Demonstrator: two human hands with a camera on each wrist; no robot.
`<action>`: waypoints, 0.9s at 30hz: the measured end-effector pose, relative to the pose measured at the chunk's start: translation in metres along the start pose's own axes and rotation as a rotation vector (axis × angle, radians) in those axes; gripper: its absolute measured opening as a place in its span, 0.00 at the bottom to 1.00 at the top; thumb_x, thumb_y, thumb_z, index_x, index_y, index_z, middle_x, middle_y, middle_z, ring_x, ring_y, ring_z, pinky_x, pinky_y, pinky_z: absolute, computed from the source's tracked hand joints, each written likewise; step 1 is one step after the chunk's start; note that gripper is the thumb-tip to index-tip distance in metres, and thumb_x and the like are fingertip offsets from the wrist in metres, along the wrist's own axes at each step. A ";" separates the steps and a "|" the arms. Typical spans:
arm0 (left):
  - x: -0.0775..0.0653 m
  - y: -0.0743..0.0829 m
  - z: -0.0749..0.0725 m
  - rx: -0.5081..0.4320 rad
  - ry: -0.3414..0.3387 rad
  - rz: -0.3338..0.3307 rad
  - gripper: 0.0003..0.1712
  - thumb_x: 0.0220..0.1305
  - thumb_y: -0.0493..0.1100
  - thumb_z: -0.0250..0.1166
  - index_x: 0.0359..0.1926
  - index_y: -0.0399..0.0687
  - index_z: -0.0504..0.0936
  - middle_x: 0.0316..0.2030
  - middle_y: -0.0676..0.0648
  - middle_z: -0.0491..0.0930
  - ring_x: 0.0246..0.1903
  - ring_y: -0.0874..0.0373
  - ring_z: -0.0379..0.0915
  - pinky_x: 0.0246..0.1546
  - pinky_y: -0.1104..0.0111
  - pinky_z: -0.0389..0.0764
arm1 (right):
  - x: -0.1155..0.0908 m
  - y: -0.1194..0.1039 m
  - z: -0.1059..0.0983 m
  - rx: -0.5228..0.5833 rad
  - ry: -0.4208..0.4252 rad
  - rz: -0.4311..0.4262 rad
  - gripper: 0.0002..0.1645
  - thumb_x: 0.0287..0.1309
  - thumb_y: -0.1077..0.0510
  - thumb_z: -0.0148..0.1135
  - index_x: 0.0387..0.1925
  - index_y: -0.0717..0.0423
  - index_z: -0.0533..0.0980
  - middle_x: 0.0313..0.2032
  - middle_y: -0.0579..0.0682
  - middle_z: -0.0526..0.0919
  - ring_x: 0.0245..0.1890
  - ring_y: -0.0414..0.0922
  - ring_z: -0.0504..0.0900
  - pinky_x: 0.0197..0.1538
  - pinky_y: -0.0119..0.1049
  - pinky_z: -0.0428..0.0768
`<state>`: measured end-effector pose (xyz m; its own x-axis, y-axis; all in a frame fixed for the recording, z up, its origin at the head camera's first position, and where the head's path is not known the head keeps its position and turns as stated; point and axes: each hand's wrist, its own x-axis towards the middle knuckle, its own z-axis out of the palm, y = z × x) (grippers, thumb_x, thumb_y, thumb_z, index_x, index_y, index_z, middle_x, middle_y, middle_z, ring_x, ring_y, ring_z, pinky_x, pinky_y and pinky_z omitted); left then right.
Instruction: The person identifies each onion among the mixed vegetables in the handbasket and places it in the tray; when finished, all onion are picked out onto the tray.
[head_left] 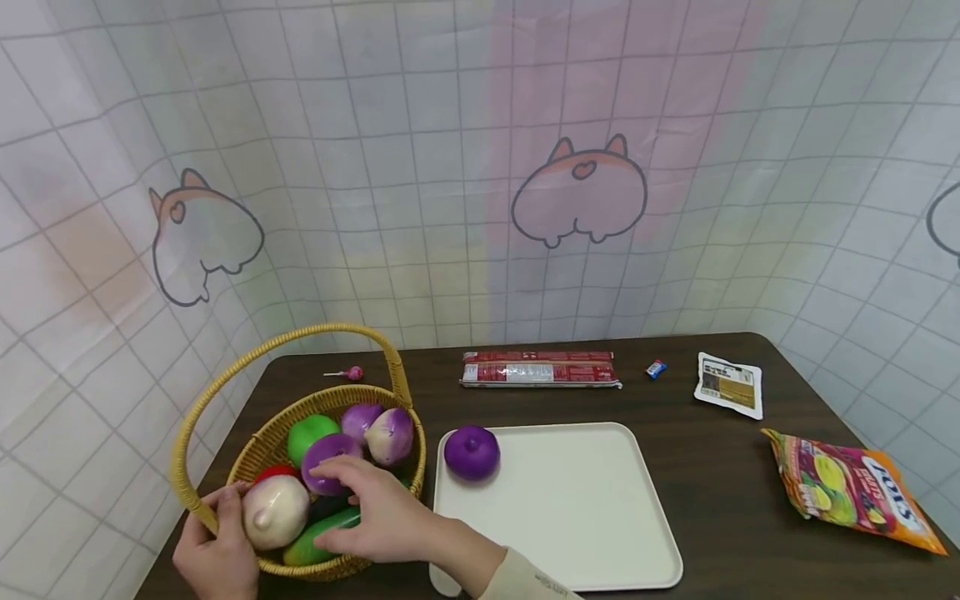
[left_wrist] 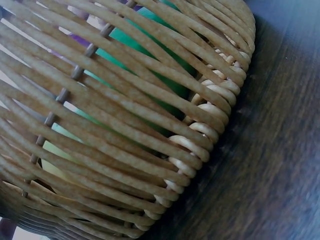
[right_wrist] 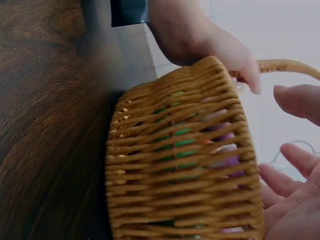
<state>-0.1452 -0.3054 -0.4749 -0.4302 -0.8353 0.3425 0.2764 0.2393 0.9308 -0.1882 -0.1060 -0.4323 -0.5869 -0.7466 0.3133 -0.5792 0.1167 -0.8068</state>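
A woven wicker basket (head_left: 262,450) with a tall handle stands at the front left, filled with toy vegetables. My left hand (head_left: 217,550) grips its left rim by the handle's foot. Over the basket hovers my right hand (head_left: 390,512), its fingers spread beside a round purple vegetable (head_left: 324,454). In the right wrist view these fingers (right_wrist: 295,200) are apart, with nothing seen between them. A white turnip (head_left: 277,512), a green cucumber-like piece (head_left: 307,546), a green round piece (head_left: 311,433) and a white-purple turnip (head_left: 390,437) lie around it. A red piece is mostly hidden.
Right of the basket lies a white tray (head_left: 570,508) with a purple onion-like vegetable (head_left: 472,454) at its back left corner. Behind are a lollipop (head_left: 354,373), long red packets (head_left: 538,372) and a small blue candy (head_left: 656,368). A white-gold packet (head_left: 729,385) and candy bag (head_left: 855,492) lie right.
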 end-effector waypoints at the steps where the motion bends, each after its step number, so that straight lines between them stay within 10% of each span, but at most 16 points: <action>1: 0.000 0.000 0.000 -0.015 -0.001 -0.004 0.15 0.65 0.38 0.65 0.37 0.23 0.82 0.27 0.60 0.84 0.30 0.68 0.80 0.37 0.80 0.74 | 0.002 -0.001 0.002 -0.024 -0.014 -0.004 0.39 0.57 0.54 0.69 0.68 0.51 0.65 0.67 0.45 0.67 0.63 0.37 0.68 0.52 0.24 0.74; 27: 0.002 -0.006 -0.001 -0.033 0.025 -0.041 0.09 0.64 0.35 0.65 0.32 0.29 0.82 0.23 0.63 0.83 0.24 0.71 0.78 0.30 0.83 0.75 | 0.023 -0.001 0.024 0.004 -0.002 -0.019 0.37 0.53 0.55 0.73 0.64 0.50 0.69 0.59 0.41 0.74 0.49 0.28 0.75 0.44 0.17 0.75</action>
<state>-0.1470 -0.3094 -0.4803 -0.4199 -0.8564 0.3003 0.2877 0.1882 0.9390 -0.1872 -0.1392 -0.4366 -0.5744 -0.7501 0.3276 -0.5882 0.0999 -0.8025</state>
